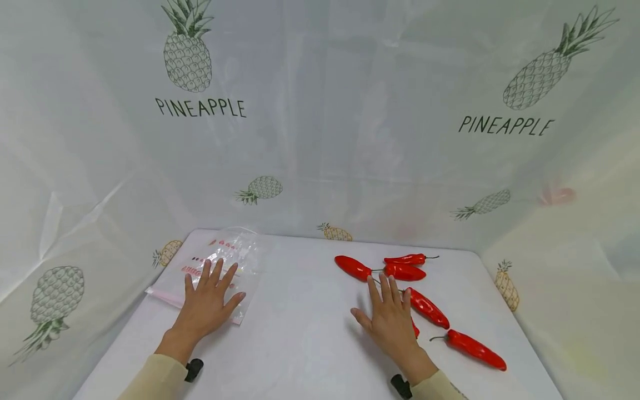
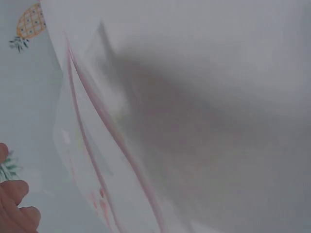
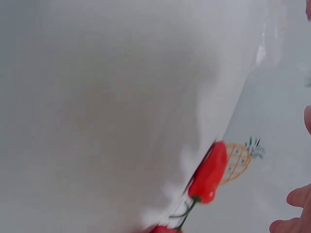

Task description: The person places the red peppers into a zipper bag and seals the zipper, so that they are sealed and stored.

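My left hand is spread with straight fingers over a clear plastic bag with red print. The bag's pink-edged mouth gapes a little in the left wrist view. Whether the hand touches the bag, I cannot tell. On the right, my right hand has its fingers extended and holds nothing. Several red peppers with green stems lie around it: one pepper beyond the fingertips, another pepper to the right, and a pepper nearer the front. One pepper is mostly hidden behind the hand.
Both hands are above a white table. A pale curtain printed with pineapples surrounds its back and sides. Two more peppers, a thin pepper and a thicker pepper, lie close together toward the back.
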### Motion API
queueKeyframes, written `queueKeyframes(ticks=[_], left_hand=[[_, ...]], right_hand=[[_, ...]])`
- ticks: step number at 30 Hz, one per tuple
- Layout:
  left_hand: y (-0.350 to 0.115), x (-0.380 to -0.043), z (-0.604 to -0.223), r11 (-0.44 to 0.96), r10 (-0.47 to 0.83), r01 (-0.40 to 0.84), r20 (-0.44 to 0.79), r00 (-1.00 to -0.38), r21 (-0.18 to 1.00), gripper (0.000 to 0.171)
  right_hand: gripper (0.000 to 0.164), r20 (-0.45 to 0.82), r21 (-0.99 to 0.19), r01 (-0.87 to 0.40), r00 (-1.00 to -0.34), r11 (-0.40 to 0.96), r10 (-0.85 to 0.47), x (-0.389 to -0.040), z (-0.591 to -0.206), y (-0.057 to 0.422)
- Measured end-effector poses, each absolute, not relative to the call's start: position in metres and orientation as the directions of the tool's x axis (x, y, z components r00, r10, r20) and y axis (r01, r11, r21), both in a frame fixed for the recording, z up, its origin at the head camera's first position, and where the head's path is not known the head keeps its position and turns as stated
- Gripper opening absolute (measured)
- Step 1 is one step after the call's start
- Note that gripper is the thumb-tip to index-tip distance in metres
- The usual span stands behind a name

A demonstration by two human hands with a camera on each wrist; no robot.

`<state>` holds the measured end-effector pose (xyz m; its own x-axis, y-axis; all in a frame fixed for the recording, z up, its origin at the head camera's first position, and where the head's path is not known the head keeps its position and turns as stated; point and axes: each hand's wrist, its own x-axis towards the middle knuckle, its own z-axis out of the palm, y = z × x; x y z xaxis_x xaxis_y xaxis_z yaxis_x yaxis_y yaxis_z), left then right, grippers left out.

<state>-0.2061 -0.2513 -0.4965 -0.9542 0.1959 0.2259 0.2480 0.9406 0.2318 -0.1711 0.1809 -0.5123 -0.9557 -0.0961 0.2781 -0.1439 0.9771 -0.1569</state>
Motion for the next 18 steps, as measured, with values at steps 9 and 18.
queueKeyframes(ticks=[9, 18], left_hand=[[-0.290, -0.217, -0.494, 0.951, 0.158, 0.206, 0.211, -0.965, 0.231, 0.080], [-0.324, -0.228, -0.505, 0.959, 0.109, 0.145, 0.154, -0.982, 0.245, 0.078]], right_hand=[[0.092, 0.242, -0.189, -0.214, -0.956, 0.958, -0.166, -0.174, -0.510, 0.136], [0.085, 0.186, -0.220, -0.347, -0.932, 0.912, -0.311, -0.175, -0.516, 0.084]])
